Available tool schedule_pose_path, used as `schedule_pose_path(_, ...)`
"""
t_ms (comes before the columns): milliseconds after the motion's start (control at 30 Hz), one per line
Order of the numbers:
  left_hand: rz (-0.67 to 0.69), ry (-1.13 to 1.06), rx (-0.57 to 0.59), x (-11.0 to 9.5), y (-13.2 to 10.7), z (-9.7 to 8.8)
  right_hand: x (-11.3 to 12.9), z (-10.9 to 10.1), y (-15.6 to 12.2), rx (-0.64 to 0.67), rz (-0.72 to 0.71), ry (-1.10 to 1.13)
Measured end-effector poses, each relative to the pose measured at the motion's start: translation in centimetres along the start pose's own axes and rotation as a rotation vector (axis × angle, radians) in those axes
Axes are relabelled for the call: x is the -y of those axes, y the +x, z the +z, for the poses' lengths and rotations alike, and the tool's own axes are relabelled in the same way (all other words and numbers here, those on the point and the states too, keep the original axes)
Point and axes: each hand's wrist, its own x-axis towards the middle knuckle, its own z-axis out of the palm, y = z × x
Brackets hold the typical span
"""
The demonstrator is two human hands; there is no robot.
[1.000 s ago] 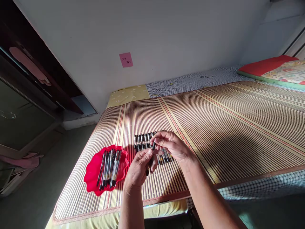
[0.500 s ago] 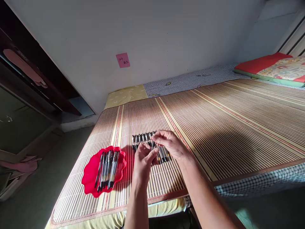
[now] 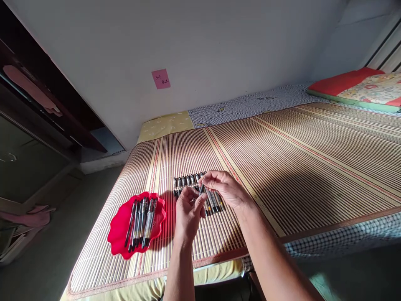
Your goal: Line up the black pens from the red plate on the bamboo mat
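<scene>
Both hands meet over a row of black pens (image 3: 184,182) lying side by side on a striped bamboo mat (image 3: 282,167). My left hand (image 3: 188,215) is closed, its fingertips gripping the lower end of one pen (image 3: 201,190). My right hand (image 3: 224,189) pinches the upper end of that same pen between thumb and forefinger. To the left, a red scalloped tray (image 3: 122,234) holds several more black pens (image 3: 142,222).
The mat covers a bed with a yellow sheet at the near edge (image 3: 213,276) and a checked cloth (image 3: 250,104) along the wall. A red and floral pillow (image 3: 360,85) lies far right. A pink note (image 3: 161,78) sticks on the wall. Dark furniture (image 3: 37,108) stands left.
Both hands have moved up and away from me, closer to the pen row. The left hand has shifted its grip on the pen, with the fingers now curled higher.
</scene>
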Motion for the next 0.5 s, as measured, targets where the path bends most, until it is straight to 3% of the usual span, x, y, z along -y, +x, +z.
schedule_pose_path(167,-0.184,-0.154,0.141,-0.30,-0.14,0.04,-0.19,-0.24,-0.04,0.070,0.018,0.082)
schedule_pose_path(367,-0.112,-0.126,0.089,-0.10,-0.07,-0.03,-0.26,-0.51,-0.15,0.069,0.035,0.099)
schedule_pose_path(500,-0.235,-0.205,0.188,-0.26,-0.09,-0.16,-0.26,-0.69,-0.17,0.112,0.061,0.191)
